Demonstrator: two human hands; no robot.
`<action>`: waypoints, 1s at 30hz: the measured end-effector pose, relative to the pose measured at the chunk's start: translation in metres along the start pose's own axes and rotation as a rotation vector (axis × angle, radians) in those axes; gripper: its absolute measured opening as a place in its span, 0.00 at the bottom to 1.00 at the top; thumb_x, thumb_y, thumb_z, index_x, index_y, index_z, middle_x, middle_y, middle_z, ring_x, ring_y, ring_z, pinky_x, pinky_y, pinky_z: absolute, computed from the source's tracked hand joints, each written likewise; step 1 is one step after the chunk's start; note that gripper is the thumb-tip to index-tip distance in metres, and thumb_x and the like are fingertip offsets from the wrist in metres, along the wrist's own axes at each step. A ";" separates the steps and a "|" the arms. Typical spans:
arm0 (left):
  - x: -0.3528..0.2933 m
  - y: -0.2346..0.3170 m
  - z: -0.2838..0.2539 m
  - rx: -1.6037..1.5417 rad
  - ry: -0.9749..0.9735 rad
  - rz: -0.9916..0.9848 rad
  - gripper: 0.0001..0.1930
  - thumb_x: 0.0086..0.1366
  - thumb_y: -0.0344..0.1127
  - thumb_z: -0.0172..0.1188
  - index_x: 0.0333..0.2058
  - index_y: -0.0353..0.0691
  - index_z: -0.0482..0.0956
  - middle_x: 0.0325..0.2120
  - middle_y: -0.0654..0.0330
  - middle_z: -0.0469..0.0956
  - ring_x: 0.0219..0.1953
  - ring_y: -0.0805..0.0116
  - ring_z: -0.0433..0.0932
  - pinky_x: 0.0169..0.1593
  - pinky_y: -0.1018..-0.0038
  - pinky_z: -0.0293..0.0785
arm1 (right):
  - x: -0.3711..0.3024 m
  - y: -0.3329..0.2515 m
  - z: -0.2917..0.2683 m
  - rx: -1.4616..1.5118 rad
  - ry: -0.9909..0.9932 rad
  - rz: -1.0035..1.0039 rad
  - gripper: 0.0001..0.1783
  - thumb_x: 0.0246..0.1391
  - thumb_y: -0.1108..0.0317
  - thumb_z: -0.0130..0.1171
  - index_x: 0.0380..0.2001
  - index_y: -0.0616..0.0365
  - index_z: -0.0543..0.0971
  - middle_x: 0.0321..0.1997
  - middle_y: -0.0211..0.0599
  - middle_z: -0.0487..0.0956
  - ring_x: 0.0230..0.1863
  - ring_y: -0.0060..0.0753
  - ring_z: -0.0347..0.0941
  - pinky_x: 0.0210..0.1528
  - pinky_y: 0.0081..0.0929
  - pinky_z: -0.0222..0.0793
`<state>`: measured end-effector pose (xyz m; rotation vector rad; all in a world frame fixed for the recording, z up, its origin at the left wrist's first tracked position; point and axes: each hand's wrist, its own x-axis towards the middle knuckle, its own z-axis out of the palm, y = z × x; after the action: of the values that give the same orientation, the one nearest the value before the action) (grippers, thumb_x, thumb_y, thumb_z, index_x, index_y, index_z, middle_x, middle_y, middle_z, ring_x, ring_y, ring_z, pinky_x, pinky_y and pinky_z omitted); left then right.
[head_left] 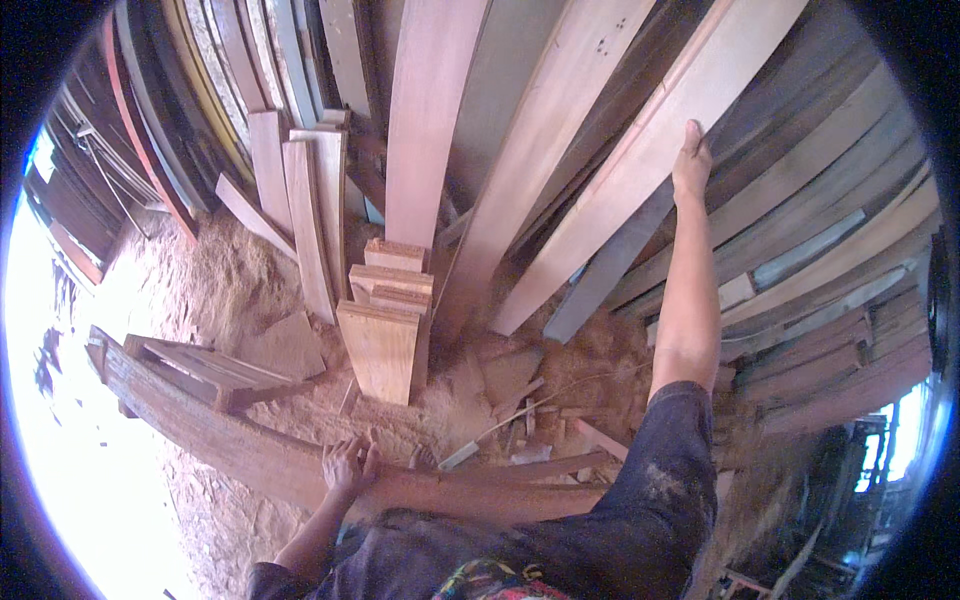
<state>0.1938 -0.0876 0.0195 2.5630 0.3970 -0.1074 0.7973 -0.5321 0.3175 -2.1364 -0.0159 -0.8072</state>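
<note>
Head view: gripping plank (650, 150) by edge with right hand (691, 165), over on right, probably to steady its slant. Got left hand (349, 464) loose over near beam (245, 440), clasping nothing; can't tell if touching. Seeing boards (430, 130) leaned far side, likely to save space.

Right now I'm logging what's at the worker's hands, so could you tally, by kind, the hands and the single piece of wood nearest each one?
Hands: 2 (left hand, right hand)
Pale board, at the right hand: 1
Long brown plank, at the left hand: 1
Total: 4
</note>
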 end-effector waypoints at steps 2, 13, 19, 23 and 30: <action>0.004 0.009 -0.001 0.020 0.034 0.050 0.15 0.67 0.51 0.61 0.34 0.46 0.85 0.30 0.55 0.85 0.37 0.50 0.83 0.56 0.52 0.69 | 0.002 0.027 0.003 -0.156 0.009 0.009 0.35 0.72 0.40 0.47 0.56 0.65 0.78 0.57 0.58 0.80 0.59 0.54 0.77 0.63 0.44 0.69; 0.002 0.001 0.001 0.082 -0.090 -0.019 0.16 0.66 0.53 0.63 0.36 0.46 0.86 0.33 0.54 0.86 0.39 0.53 0.84 0.55 0.58 0.71 | -0.528 0.163 -0.058 0.018 -0.792 0.624 0.14 0.65 0.66 0.63 0.49 0.63 0.81 0.45 0.39 0.85 0.50 0.31 0.80 0.55 0.33 0.75; 0.063 0.012 -0.002 -0.390 -0.080 0.015 0.22 0.69 0.49 0.65 0.52 0.38 0.81 0.45 0.48 0.84 0.51 0.49 0.83 0.51 0.59 0.78 | -0.611 0.016 -0.162 -0.248 -0.628 0.378 0.09 0.62 0.66 0.64 0.40 0.59 0.84 0.42 0.48 0.84 0.42 0.54 0.82 0.47 0.47 0.76; 0.203 0.114 -0.017 -0.406 0.040 0.330 0.27 0.66 0.41 0.70 0.58 0.35 0.74 0.50 0.45 0.81 0.54 0.50 0.81 0.55 0.61 0.77 | -0.634 0.002 -0.165 -0.458 -0.597 0.357 0.12 0.62 0.60 0.62 0.39 0.56 0.84 0.42 0.46 0.84 0.41 0.60 0.81 0.46 0.53 0.75; 0.409 0.317 -0.113 -0.641 0.238 0.785 0.39 0.61 0.44 0.76 0.62 0.35 0.63 0.54 0.50 0.72 0.52 0.59 0.76 0.57 0.61 0.75 | -0.617 -0.016 -0.160 -0.507 -0.688 0.549 0.14 0.65 0.54 0.60 0.37 0.52 0.84 0.35 0.42 0.84 0.37 0.56 0.81 0.41 0.51 0.75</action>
<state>0.6788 -0.1800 0.2109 1.9209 -0.4449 0.5259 0.2169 -0.4773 0.0603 -2.6064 0.4352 0.2935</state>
